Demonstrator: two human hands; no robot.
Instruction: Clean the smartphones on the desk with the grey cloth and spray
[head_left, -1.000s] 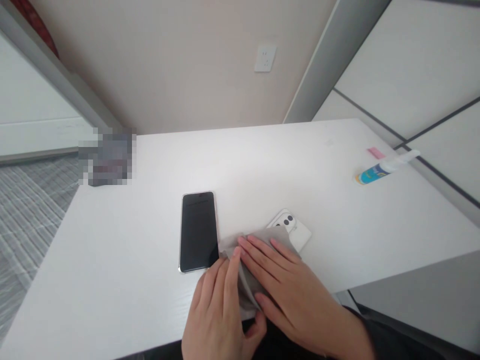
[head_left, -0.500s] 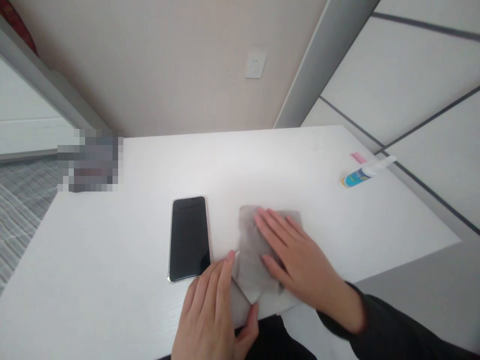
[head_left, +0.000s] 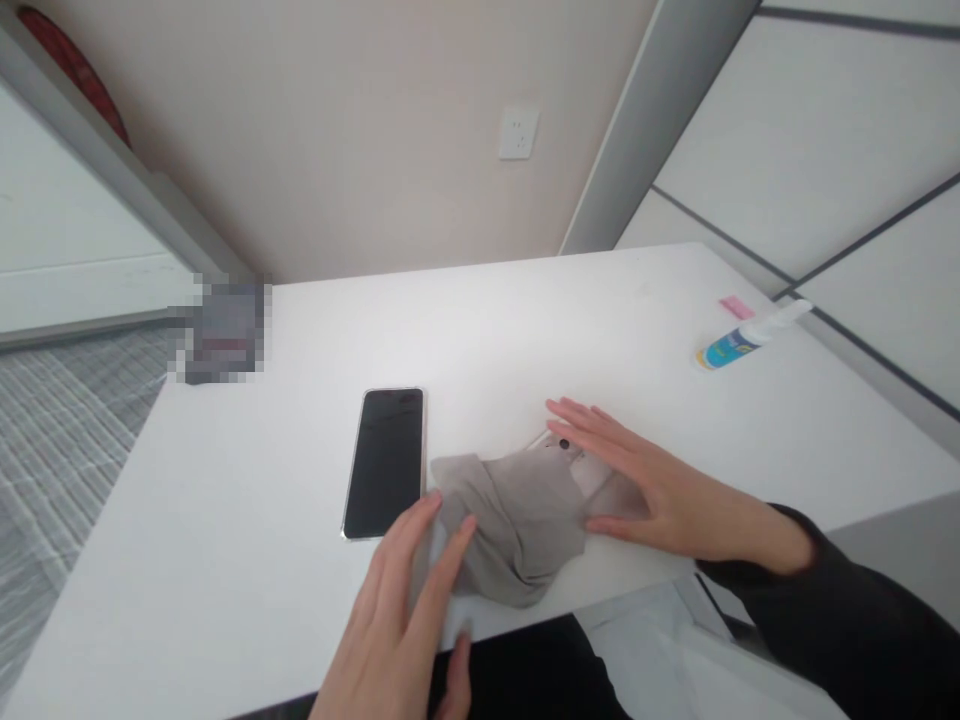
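Note:
A grey cloth (head_left: 517,515) lies rumpled near the front edge of the white table (head_left: 525,330). My left hand (head_left: 409,610) rests with fingers stretched out on the cloth's left end. My right hand (head_left: 637,475) lies flat with fingers spread over a white phone (head_left: 564,447), of which only the camera corner shows, and touches the cloth's right edge. A second phone (head_left: 386,462) with a dark screen lies face up just left of the cloth.
A small spray bottle (head_left: 739,342) with a blue label lies at the table's right edge, a pink slip (head_left: 736,307) beside it. A blurred dark object (head_left: 221,330) sits at the back left corner. A wall socket (head_left: 517,132) is on the wall behind.
The cloth, spread flat half a second ago, is now bunched up and shifted left. My right hand has slid right off it onto the white phone. My left hand stays at the cloth's left end.

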